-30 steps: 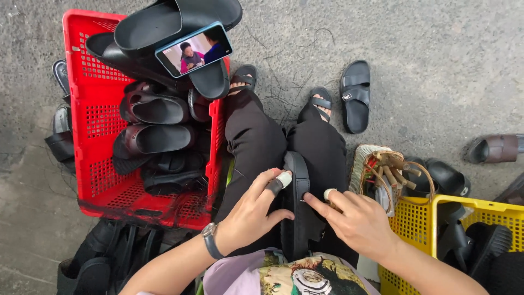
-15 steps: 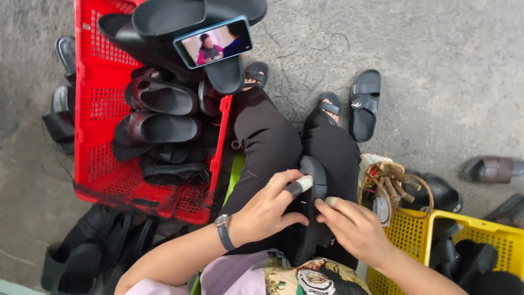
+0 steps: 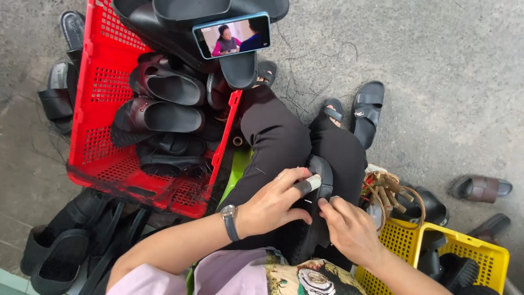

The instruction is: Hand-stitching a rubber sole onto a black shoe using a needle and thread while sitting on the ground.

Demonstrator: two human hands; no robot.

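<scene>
The head view is tipped slightly differently than a second ago: the red crate [image 3: 93,136] of dark slippers [image 3: 164,84] and the phone [image 3: 232,35] propped on the black soles above it are now seen larger and shifted to the right in the frame, while the yellow basket [image 3: 480,257] is pushed towards the lower right corner. The black slipper [image 3: 316,207] is kept in the same place throughout, stood on edge in the lap between the black-trousered knees, and it is still gripped from both sides; the work on it is therefore judged to be continuing rather than finished, with only small finger shifts made. The left hand [image 3: 273,205] is laid over the slipper's upper edge with the wrist, which carries a watch [image 3: 229,221], turned inward; its fingers are closed on the slipper, and one wrapped fingertip [image 3: 311,183] is pressed against the rim. The right hand [image 3: 352,229] is brought in from the lower right, its fingers curled narrowly and pinched against the slipper's side just below the left hand, almost touching it. What, if anything, is held between those fingertips cannot be told. Loose sandals [image 3: 368,112] are left lying on the concrete floor [image 3: 436,54] beyond the feet.
</scene>
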